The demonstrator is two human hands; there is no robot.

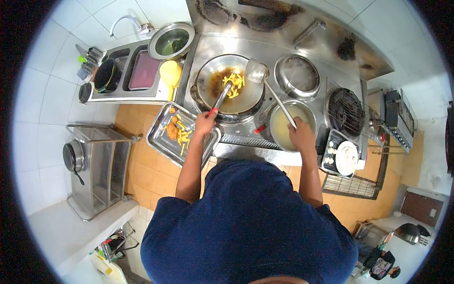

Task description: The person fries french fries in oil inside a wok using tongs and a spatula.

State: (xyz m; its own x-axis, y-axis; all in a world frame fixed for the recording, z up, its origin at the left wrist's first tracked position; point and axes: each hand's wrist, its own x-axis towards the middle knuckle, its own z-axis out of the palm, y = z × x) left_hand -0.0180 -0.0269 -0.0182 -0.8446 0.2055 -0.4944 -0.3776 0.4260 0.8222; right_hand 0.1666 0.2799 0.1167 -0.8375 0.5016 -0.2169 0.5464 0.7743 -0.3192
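Now — tongs (221, 98) over wok (204, 78), ladle (280, 102) gripped

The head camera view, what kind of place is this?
Most likely a commercial kitchen: a wok sits on a long metal cooking range, with a double sink beside it and a metal tray of fried food.

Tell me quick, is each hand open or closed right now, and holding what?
Left hand: closed, holding the red-handled utensil.
Right hand: closed, holding the long-handled utensil.
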